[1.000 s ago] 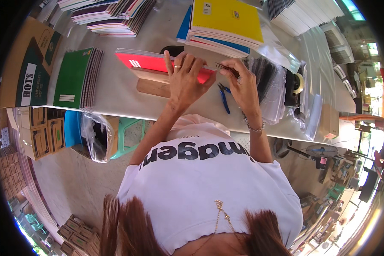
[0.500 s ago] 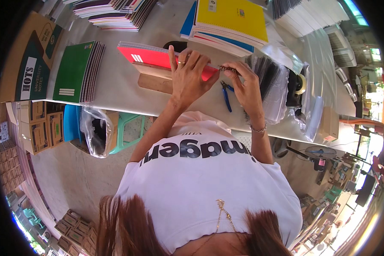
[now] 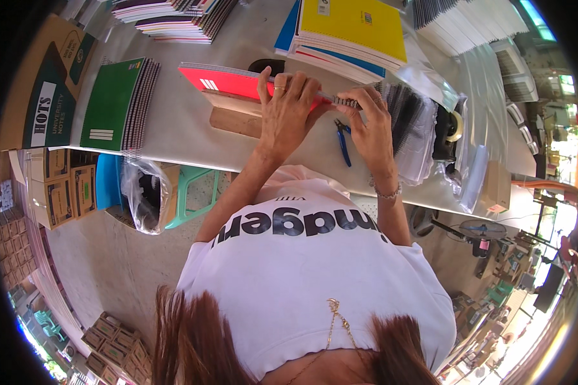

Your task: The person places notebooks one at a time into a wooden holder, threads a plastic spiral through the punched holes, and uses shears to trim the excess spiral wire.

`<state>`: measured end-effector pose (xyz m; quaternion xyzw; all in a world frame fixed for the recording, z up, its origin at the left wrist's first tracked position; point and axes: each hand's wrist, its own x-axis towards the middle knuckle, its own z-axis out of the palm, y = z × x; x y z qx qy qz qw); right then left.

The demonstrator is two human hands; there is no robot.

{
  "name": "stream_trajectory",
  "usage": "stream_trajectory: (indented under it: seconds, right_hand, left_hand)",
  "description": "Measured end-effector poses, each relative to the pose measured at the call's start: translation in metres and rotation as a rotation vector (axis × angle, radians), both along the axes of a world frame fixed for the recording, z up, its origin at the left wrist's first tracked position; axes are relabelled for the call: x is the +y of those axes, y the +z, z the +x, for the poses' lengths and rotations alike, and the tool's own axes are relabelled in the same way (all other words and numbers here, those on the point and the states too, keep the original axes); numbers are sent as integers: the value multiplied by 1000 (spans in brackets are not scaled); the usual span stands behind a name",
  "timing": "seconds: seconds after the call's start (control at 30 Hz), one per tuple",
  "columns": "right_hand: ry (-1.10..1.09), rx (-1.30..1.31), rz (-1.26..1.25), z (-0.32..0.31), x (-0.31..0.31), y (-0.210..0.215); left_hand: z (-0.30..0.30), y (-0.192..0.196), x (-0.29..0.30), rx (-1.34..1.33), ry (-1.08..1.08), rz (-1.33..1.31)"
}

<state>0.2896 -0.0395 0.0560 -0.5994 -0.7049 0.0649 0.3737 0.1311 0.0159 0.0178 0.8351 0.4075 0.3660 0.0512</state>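
Observation:
A red notebook [image 3: 225, 85] leans on a wooden stand [image 3: 232, 122] on the table, its punched edge upward. My left hand [image 3: 286, 115] is closed over the notebook's right part, fingers on the upper edge. At that edge's right end, my right hand [image 3: 370, 125] pinches a dark wire coil [image 3: 346, 101] between thumb and fingers. How far the coil runs into the notebook is hidden behind my left hand. Blue-handled cutting pliers [image 3: 343, 142] lie on the table between my hands. Right of my right hand lie loose black coils [image 3: 401, 109].
Green coil-bound notebooks [image 3: 112, 106] stand at the left beside a cardboard box [image 3: 29, 96]. Yellow and blue notebooks [image 3: 350, 32] are stacked at the back, with another stack [image 3: 180, 25] farther left. A tape roll [image 3: 455, 126] sits at the right.
My right hand has shifted slightly, and the coil in its fingers now lies straighter toward the notebook. My left hand has turned a little and covers more of the notebook's right corner.

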Motion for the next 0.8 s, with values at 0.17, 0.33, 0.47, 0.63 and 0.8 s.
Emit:
stream_trajectory:
  seconds: [0.17, 0.33, 0.47, 0.63, 0.8]
  right_hand:
    - [24, -53, -35, 1, 0, -2]
    - [-4, 119, -70, -3, 1, -5]
    - [-50, 144, -11, -10, 0, 1]
    - [7, -13, 54, 2, 0, -10]
    - [-25, 94, 39, -1, -1, -13]
  left_hand:
    - [0, 1, 0, 26, 13, -17]
    - [-1, 1, 2, 25, -13, -24]
    - [-3, 1, 3, 60, -21, -14]
    - [-4, 1, 4, 30, -37, -29]
    - [-3, 3, 1, 16, -45, -39]
